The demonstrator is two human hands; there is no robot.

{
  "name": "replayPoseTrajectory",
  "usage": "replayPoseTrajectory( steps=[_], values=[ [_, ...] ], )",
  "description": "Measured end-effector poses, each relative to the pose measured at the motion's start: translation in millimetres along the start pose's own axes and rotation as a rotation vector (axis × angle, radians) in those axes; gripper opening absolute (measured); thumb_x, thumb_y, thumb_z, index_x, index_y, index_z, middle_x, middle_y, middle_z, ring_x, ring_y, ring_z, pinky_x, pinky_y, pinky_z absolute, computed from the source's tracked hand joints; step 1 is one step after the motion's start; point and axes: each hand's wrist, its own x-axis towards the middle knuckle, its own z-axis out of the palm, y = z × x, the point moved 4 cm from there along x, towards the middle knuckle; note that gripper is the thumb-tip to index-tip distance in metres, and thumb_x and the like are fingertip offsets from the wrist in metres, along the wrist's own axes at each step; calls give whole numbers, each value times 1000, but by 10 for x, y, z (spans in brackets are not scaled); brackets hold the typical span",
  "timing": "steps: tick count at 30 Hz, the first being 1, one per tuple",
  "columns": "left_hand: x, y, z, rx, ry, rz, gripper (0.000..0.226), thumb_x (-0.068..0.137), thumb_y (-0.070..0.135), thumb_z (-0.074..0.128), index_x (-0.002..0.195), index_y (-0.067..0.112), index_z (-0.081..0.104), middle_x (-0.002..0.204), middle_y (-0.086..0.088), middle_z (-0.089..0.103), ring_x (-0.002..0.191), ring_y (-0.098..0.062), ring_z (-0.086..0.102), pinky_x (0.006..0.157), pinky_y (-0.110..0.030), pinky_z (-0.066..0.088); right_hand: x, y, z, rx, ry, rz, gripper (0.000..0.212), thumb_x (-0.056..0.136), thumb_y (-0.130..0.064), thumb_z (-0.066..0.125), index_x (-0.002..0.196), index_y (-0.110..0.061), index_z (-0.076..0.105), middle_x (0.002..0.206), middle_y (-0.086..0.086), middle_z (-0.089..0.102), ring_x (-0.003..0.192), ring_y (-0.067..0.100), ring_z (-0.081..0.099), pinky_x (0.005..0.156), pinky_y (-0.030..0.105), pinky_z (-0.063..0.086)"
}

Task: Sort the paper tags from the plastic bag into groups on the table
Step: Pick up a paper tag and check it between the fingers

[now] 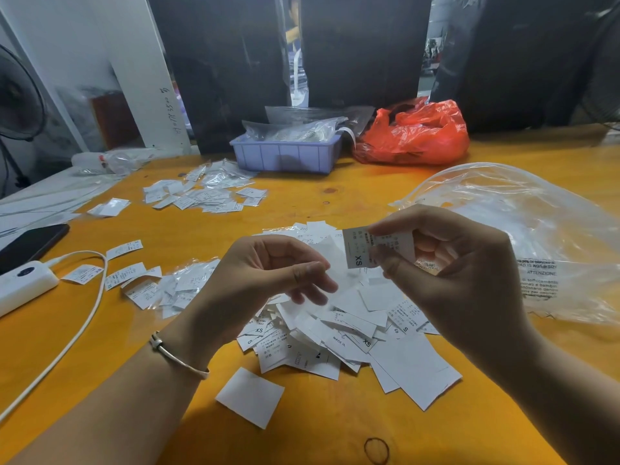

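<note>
A small paper tag [360,246] is held above the desk [352,193] by the right hand [449,270], pinched between thumb and fingertips; its long axis runs roughly upright, tilted slightly, and the printed "XS" is read sideways near its lower edge. A second slip appears to be held behind it — this cannot be made out for certain. The left hand [268,280] is loosely curled just beside it, nothing visibly gripped, with a thin bangle [177,359] worn at the wrist.

Beneath both hands a loose heap of tags [349,333] is spread: thin, matte white rectangles, some blank side up, some printed. Further groups are laid at the left [151,286] and farther back [204,193], several in glossy sleeves, their print too small to be read. The clear, crinkled plastic bag [523,229] is seen at the right, cut off by the frame edge.
</note>
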Motion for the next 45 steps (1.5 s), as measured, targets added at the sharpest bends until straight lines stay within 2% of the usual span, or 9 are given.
replayPoseTrajectory(
  steps=[8, 15, 20, 29, 32, 35, 39, 43, 45],
  values=[
    [3, -7, -1, 3, 2, 4, 11, 81, 29, 72, 88, 21, 78, 85, -9, 77, 71, -21, 74, 59, -20, 53, -6, -29, 8, 26, -40, -11, 16, 77, -14, 70, 93, -18, 71, 91, -6, 73, 85, 9, 70, 67, 29, 60],
    [6, -17, 2, -21, -9, 10, 10, 83, 25, 72, 88, 18, 77, 85, -11, 77, 71, -22, 74, 58, -20, 52, -3, 15, 58, -32, -78, -72, 18, 76, -6, 70, 92, -14, 72, 85, -4, 72, 78, 11, 69, 66, 28, 58],
    [9, -24, 5, -14, -27, 1, 12, 84, 26, 71, 89, 17, 77, 86, -11, 77, 72, -22, 74, 59, -20, 53, 6, -4, 59, -134, -117, -155, 17, 76, -7, 71, 91, -14, 73, 85, -7, 71, 76, 5, 65, 58, 20, 53],
    [12, -45, 19, 9, -36, -6, 13, 84, 26, 72, 88, 14, 76, 84, -13, 77, 72, -25, 74, 58, -21, 53, -20, 54, 107, 19, -181, -8, 24, 76, 0, 74, 91, -19, 73, 83, -13, 71, 75, 6, 68, 63, 28, 57],
    [13, -40, 4, 9, -17, 2, 14, 83, 26, 72, 89, 14, 77, 85, -12, 77, 72, -24, 74, 60, -22, 54, -4, 67, 67, 80, -168, 47, 14, 77, -19, 76, 91, -21, 73, 81, -12, 72, 72, 8, 69, 61, 29, 58],
    [18, -43, 3, 12, -18, 14, 10, 85, 22, 73, 89, 13, 76, 83, -10, 77, 72, -22, 73, 60, -21, 54, 3, 77, 102, -22, -242, 64, 35, 72, -44, 76, 95, -18, 72, 84, -9, 73, 74, 5, 70, 60, 29, 59],
    [16, -33, 5, 19, 14, 31, 13, 81, 22, 76, 89, 12, 75, 81, -9, 76, 73, -22, 73, 61, -22, 54, -7, 155, 194, -62, -367, 145, 38, 68, -51, 70, 86, -18, 75, 74, -5, 73, 67, 10, 69, 60, 38, 59],
    [26, -35, 9, 86, 8, 21, 12, 82, 19, 79, 88, 10, 75, 83, -9, 76, 77, -20, 72, 66, -21, 54, -4, 182, 189, 26, -357, 142, 19, 76, -41, 66, 78, -24, 74, 69, -6, 71, 61, 9, 66, 53, 18, 51],
    [25, -58, 27, 129, -30, -6, 10, 83, 12, 78, 88, 4, 74, 83, -10, 76, 78, -19, 71, 68, -20, 53, -5, 202, 179, 34, -353, 151, 11, 81, -29, 70, 77, -21, 74, 67, -5, 70, 58, 7, 63, 53, 16, 48]
  ],
)
